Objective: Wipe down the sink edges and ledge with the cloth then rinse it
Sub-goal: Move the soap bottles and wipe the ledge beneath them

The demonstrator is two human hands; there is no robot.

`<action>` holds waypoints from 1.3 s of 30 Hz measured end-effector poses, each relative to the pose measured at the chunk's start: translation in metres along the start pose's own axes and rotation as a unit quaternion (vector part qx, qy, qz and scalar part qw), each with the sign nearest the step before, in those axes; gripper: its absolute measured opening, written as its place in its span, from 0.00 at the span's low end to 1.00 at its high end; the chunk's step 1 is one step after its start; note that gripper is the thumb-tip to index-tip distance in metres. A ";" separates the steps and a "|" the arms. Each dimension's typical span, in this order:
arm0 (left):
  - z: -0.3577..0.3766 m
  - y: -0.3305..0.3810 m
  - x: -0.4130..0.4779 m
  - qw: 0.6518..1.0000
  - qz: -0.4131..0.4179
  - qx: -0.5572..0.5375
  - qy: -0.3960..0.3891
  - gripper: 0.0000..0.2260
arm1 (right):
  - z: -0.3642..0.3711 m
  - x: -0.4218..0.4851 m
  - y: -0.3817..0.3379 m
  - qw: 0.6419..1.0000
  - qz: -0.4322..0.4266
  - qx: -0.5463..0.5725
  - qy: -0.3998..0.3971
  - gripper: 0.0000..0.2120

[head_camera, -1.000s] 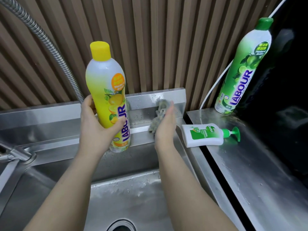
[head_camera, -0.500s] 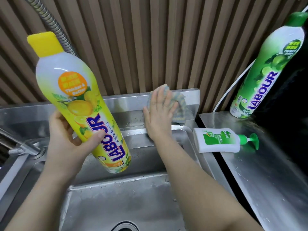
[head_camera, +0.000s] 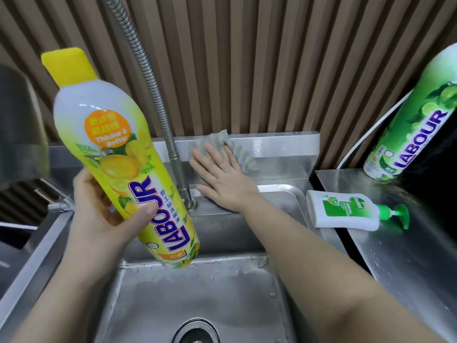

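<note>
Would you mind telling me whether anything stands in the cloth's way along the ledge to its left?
Yes: the faucet hose rises from the ledge just left of the cloth under the right hand.

Steel sink [head_camera: 279, 191] w/ raised back ledge [head_camera: 279, 144]; striped cloth [head_camera: 243, 157] pressed flat on ledge. Steel counter [head_camera: 408, 256] to right: white pump bottle [head_camera: 343, 210] lying down, green bottle [head_camera: 415, 125] standing behind.
</note>
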State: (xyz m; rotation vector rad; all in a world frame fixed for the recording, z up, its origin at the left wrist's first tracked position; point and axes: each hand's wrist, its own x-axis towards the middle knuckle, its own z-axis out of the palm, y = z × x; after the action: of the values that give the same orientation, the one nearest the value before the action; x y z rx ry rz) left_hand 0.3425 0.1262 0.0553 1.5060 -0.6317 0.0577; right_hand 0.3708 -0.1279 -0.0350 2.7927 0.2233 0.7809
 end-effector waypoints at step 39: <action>0.044 -0.017 -0.001 0.996 -0.069 -0.025 -0.046 0.31 | -0.015 0.014 -0.002 0.613 0.629 0.413 0.240 0.40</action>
State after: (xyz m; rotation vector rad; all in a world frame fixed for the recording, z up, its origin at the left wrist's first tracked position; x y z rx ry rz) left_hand 0.3330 0.0841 0.0369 1.5069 -0.5963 -0.1341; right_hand 0.3745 -0.1208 -0.0161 3.0143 -2.0297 2.1215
